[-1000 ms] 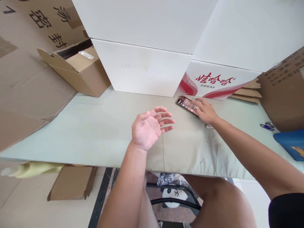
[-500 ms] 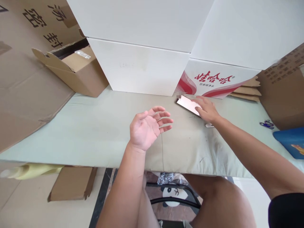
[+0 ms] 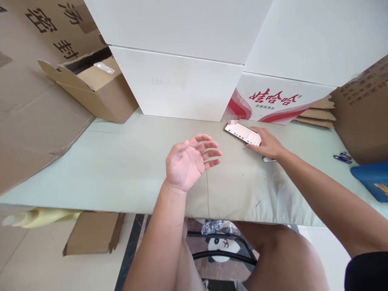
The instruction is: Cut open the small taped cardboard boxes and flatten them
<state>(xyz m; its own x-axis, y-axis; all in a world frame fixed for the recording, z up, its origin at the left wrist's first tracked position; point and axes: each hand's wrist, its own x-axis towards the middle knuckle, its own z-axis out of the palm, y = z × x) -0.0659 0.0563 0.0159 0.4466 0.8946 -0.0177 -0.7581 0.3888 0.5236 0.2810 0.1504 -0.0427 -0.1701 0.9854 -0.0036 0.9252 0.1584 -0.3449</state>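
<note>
A smartphone (image 3: 241, 132) with a lit screen lies on the pale green tablecloth (image 3: 145, 161), close to the white boxes. My right hand (image 3: 266, 143) has its fingers and thumb on either side of the phone's near end, gripping it by the edges. Part of a small white object (image 3: 268, 159) shows beneath that hand; what it is I cannot make out. My left hand (image 3: 190, 161) hovers above the cloth, palm turned up and fingers spread in a loose curl, with nothing in it.
Large white boxes (image 3: 178, 89) stand along the back. An open brown carton (image 3: 103, 93) sits at the left rear, and flattened cardboard (image 3: 317, 115) at the right rear. A blue item (image 3: 371, 182) and a small blue-and-metal object (image 3: 342, 157) lie at the right.
My right hand has shifted from over the phone's screen to its near end, now holding its edges. The screen has gone from plain white to showing icons. The left hand stays put.
</note>
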